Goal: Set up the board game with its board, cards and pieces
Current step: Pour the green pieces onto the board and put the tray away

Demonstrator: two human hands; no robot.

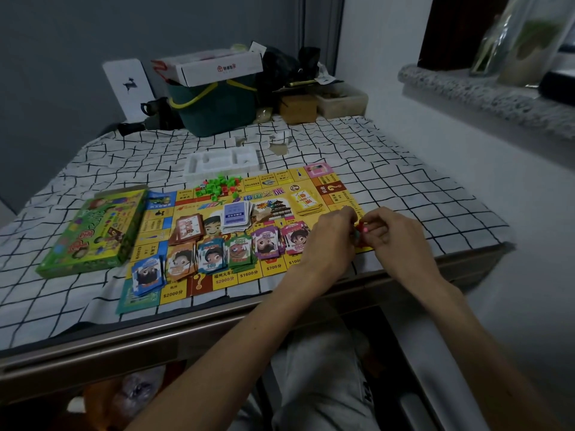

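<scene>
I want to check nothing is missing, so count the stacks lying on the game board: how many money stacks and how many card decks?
Money stacks: 6 (blue, orange, teal, green, purple, pink)
Card decks: 3 (brown, blue-backed, yellow)
Total: 9

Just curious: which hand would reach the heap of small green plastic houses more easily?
Probably the left hand: it lies nearer the heap of small green plastic houses, while the right hand pinches a small red piece.
</scene>
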